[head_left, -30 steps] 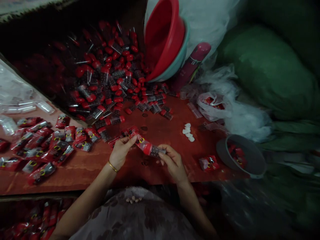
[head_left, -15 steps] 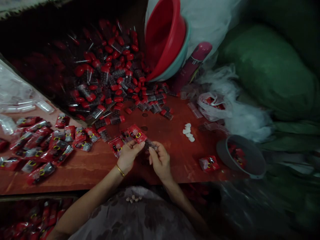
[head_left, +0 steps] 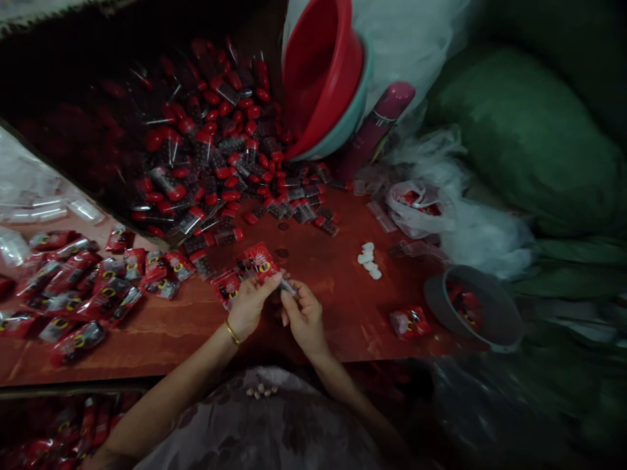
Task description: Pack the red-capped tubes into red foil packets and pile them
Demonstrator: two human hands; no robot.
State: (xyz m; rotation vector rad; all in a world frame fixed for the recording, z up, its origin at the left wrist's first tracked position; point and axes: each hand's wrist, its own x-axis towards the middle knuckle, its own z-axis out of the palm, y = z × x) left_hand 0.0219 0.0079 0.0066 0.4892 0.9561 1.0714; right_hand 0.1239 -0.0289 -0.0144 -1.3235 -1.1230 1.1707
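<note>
In the head view my left hand (head_left: 247,307), a gold bangle at its wrist, pinches a red printed packet (head_left: 263,259) between thumb and fingers. My right hand (head_left: 304,320) is closed on a small clear plastic container (head_left: 289,287) right at the packet's lower edge. How far the container sits inside the packet I cannot tell, since the fingers cover that spot. Flat red packets (head_left: 226,285) lie on the table beside and partly under my left hand. Filled red packets (head_left: 105,284) are heaped to the left.
A carton's pile of red-capped clear containers (head_left: 220,143) spills onto the red table (head_left: 337,254). Behind it lean a red basin (head_left: 318,72) and a pink bottle (head_left: 377,127). On the right are white pieces (head_left: 369,260), a red packet (head_left: 410,322) and a grey tub (head_left: 504,320).
My right hand has shifted slightly left, bringing the container closer against the packet. The packet in my left hand has tilted a little. The surroundings look the same.
</note>
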